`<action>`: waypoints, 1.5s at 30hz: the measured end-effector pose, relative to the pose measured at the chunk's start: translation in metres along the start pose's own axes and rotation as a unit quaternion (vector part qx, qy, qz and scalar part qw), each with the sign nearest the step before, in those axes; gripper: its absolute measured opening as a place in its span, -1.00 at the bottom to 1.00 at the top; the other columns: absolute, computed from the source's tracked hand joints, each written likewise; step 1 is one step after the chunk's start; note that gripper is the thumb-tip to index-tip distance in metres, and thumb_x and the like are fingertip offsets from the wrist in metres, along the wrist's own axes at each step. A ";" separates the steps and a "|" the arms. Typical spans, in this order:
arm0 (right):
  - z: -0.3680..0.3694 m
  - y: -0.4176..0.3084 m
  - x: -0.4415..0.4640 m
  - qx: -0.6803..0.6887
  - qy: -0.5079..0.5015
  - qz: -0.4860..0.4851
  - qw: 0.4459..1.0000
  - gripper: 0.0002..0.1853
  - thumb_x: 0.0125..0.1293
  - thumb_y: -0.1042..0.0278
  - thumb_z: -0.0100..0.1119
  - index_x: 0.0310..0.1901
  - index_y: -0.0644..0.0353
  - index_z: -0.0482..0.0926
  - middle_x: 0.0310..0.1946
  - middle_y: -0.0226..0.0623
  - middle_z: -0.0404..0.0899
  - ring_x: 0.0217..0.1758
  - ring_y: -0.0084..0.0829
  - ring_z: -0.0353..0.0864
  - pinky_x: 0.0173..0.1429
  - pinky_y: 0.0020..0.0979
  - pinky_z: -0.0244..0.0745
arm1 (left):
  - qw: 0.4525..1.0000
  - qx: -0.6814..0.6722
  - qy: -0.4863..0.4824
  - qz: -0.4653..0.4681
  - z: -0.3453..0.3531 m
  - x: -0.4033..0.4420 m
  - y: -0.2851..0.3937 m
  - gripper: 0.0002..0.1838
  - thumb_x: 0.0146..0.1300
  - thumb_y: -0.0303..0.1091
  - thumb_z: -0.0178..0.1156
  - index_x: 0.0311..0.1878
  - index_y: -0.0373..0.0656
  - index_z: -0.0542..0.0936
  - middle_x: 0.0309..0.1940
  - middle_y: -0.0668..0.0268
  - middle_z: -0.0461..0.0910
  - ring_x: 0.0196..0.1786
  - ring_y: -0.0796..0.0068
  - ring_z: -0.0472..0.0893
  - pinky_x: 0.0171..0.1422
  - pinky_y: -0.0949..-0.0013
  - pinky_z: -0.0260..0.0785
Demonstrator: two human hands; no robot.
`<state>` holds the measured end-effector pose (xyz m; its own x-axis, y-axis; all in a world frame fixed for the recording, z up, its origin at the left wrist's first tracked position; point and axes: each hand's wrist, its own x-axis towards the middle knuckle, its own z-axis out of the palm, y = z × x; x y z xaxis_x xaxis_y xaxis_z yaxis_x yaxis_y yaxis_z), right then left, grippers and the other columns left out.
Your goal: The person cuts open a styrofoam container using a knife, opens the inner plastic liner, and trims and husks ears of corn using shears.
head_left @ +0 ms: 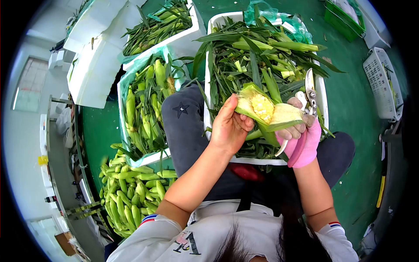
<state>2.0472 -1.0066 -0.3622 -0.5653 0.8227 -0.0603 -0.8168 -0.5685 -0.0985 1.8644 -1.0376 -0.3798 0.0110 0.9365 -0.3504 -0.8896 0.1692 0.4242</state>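
Note:
An ear of corn (262, 108) with its husk peeled open is held up in front of me, pale yellow kernels and silk showing. My left hand (230, 125) pinches the husk at its left side, fingers curled. My right hand (304, 137) wears a pink glove with greyish fingers and is closed around pruning shears (310, 89), whose blades point up and away. Its fingers also touch the pulled-back husk (286, 114) on the right. Beneath both hands is a white foam box (324, 105) full of green husks and leaves (255, 61).
Left of my knee, a lined foam box (152, 158) holds unpeeled corn. Another box (196, 26) with leafy corn stands behind it. A pile of trimmed ears (131, 192) lies on the green floor (355, 144). At right are a white basket (379, 85) and a green crate (345, 19).

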 end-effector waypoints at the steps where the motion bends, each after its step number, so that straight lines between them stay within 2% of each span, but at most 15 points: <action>1: -0.002 -0.001 0.000 -0.028 -0.007 0.004 1.000 -0.74 0.24 0.40 0.09 -0.08 0.03 0.29 -0.67 -0.64 0.08 -0.68 -0.64 0.05 -0.42 -0.48 0.19 | 1.000 0.007 0.009 -0.008 0.000 -0.001 0.003 -0.60 0.54 0.01 -0.06 -0.34 -0.03 0.51 -0.59 0.44 0.44 -0.46 0.46 0.50 -0.33 0.40 0.36; 3: -0.009 -0.006 -0.003 -0.082 -0.023 0.019 0.996 -0.69 0.21 0.38 0.11 0.00 0.11 0.36 -0.57 -0.50 0.31 -0.56 -0.53 0.29 -0.36 -0.41 0.29 | 0.993 0.034 -0.107 -0.042 -0.015 -0.002 0.009 -0.50 0.51 0.16 -0.12 -0.30 -0.06 0.53 -0.59 0.33 0.45 -0.46 0.35 0.55 -0.28 0.26 0.53; 5: 0.011 0.002 -0.009 -0.262 0.256 -0.057 0.929 -0.50 0.15 0.47 0.09 0.19 0.23 0.37 -0.28 -0.30 0.55 -0.41 -0.41 0.54 -0.32 -0.30 0.50 | 0.952 0.173 -0.033 -0.249 -0.056 0.005 0.012 -0.19 0.30 0.51 -0.12 -0.10 -0.19 0.60 -0.52 0.20 0.56 -0.44 0.21 0.65 -0.24 0.11 0.63; 7: -0.003 -0.018 -0.020 -0.490 0.068 0.103 0.863 -0.60 0.04 0.51 0.14 0.00 0.22 0.48 -0.32 -0.42 0.49 -0.46 -0.53 0.46 -0.42 -0.47 0.42 | 0.886 0.225 -0.072 -0.399 -0.072 -0.004 0.000 0.06 0.21 0.67 -0.34 0.13 -0.25 0.56 -0.20 0.07 0.71 -0.23 0.11 0.73 -0.13 0.05 0.63; 11: 0.014 0.042 -0.020 -0.887 -0.129 0.001 0.444 -0.58 0.05 0.52 0.19 0.03 0.24 0.49 -0.35 -0.09 0.56 -0.46 -0.15 0.54 -0.27 -0.27 0.49 | 0.964 0.168 0.049 -0.200 -0.049 -0.041 -0.035 -0.27 0.31 0.35 0.05 0.31 -0.04 0.44 0.24 0.21 0.53 0.23 0.13 0.56 0.33 0.00 0.39; 15: -0.008 0.082 -0.023 -0.815 -0.115 -0.171 0.542 -0.36 0.17 0.55 0.16 0.36 0.22 0.37 0.01 -0.14 0.58 -0.06 -0.29 0.59 0.09 -0.32 0.47 | 0.993 -0.114 -0.021 0.019 -0.061 -0.070 0.016 -0.39 0.33 0.08 0.17 0.30 -0.08 0.35 0.14 0.21 0.60 0.05 0.30 0.63 0.19 0.11 0.50; 18: -0.047 0.048 -0.008 -0.779 -0.014 -0.146 0.610 -0.39 0.38 0.37 0.07 0.46 0.24 0.25 -0.02 -0.30 0.51 0.04 -0.48 0.45 0.17 -0.42 0.35 | 0.952 -0.031 0.104 0.285 -0.107 -0.146 0.092 -0.52 0.28 0.03 0.25 0.02 -0.20 0.57 -0.16 0.18 0.62 -0.10 0.32 0.63 0.10 0.16 0.52; 22: -0.058 0.030 0.014 -0.581 0.186 -0.082 0.788 -0.45 0.52 0.20 0.01 0.45 0.20 0.24 -0.12 -0.39 0.50 -0.03 -0.52 0.45 0.15 -0.45 0.34 | 0.642 0.169 0.633 0.398 -0.275 -0.279 0.159 -0.55 0.18 -0.06 0.36 -0.04 -0.21 0.55 -0.27 0.16 0.59 -0.36 0.38 0.56 -0.25 0.22 0.46; 25: -0.112 -0.015 0.025 -0.507 0.193 -0.048 0.839 -0.52 0.54 0.24 0.00 0.40 0.24 0.31 -0.09 -0.38 0.49 -0.03 -0.49 0.44 0.16 -0.35 0.35 | 0.391 0.314 0.820 0.276 -0.420 -0.436 0.192 -0.36 0.09 -0.19 0.42 0.15 -0.39 0.45 0.00 0.04 0.59 -0.06 0.13 0.61 0.10 0.11 0.47; 27: -0.120 -0.018 0.027 -0.499 0.172 -0.036 0.849 -0.49 0.53 0.24 0.00 0.43 0.21 0.28 -0.11 -0.41 0.51 -0.06 -0.53 0.45 0.11 -0.40 0.36 | 0.383 0.377 0.798 0.272 -0.508 -0.548 0.220 -0.18 0.06 -0.30 0.37 0.34 -0.41 0.21 0.10 -0.11 0.53 0.03 -0.01 0.61 0.17 0.05 0.44; 29: -0.123 -0.013 0.027 -0.519 0.193 -0.040 0.832 -0.49 0.53 0.24 0.01 0.43 0.15 0.27 -0.14 -0.43 0.52 -0.12 -0.54 0.45 0.08 -0.39 0.39 | 0.111 0.360 0.916 0.142 -0.476 -0.533 0.239 -0.19 0.11 -0.34 0.34 0.37 -0.38 0.16 0.07 -0.16 0.48 0.13 -0.10 0.48 0.24 0.02 0.37; 31: -0.125 -0.005 0.030 -0.520 0.213 -0.043 0.826 -0.49 0.53 0.23 0.02 0.45 0.07 0.28 -0.18 -0.47 0.51 -0.12 -0.58 0.48 0.07 -0.42 0.41 | 0.096 0.521 0.809 0.255 -0.465 -0.489 0.271 -0.34 0.11 -0.38 0.30 0.29 -0.37 0.35 0.07 -0.14 0.46 0.16 -0.12 0.43 0.29 0.02 0.28; 36: -0.122 0.017 0.025 -0.569 0.186 -0.081 0.797 -0.44 0.47 0.26 0.06 0.45 0.14 0.27 -0.18 -0.45 0.49 -0.13 -0.58 0.46 0.08 -0.43 0.39 | 0.444 0.624 0.461 0.447 -0.375 -0.229 0.340 -0.81 0.31 -0.47 0.17 -0.04 -0.21 0.63 -0.19 0.11 0.69 -0.14 0.17 0.69 -0.05 0.25 0.52; 43: -0.094 0.008 0.012 -0.714 0.184 -0.155 0.657 -0.43 0.40 0.27 0.15 0.41 0.20 0.31 -0.02 -0.33 0.50 0.03 -0.47 0.45 0.21 -0.37 0.35 | 0.252 0.762 0.590 0.087 -0.400 -0.017 0.350 -0.43 0.26 -0.11 0.30 0.21 -0.30 0.49 0.09 0.02 0.61 0.00 -0.03 0.66 0.15 0.08 0.51; 45: -0.093 0.007 0.004 -0.721 0.200 -0.145 0.648 -0.46 0.40 0.32 0.11 0.39 0.21 0.32 -0.05 -0.34 0.50 0.00 -0.47 0.46 0.18 -0.40 0.35 | 0.369 0.709 0.600 0.034 -0.404 0.001 0.351 -0.46 0.23 -0.06 0.33 0.12 -0.26 0.55 0.00 0.00 0.65 0.00 0.01 0.68 0.11 0.06 0.52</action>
<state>2.0502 -1.0071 -0.4551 -0.1020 0.9932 -0.0560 0.2371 -0.0304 -0.9710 1.3680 -1.1010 -0.5685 -0.9563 0.2872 -0.0546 0.2736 0.9450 0.1790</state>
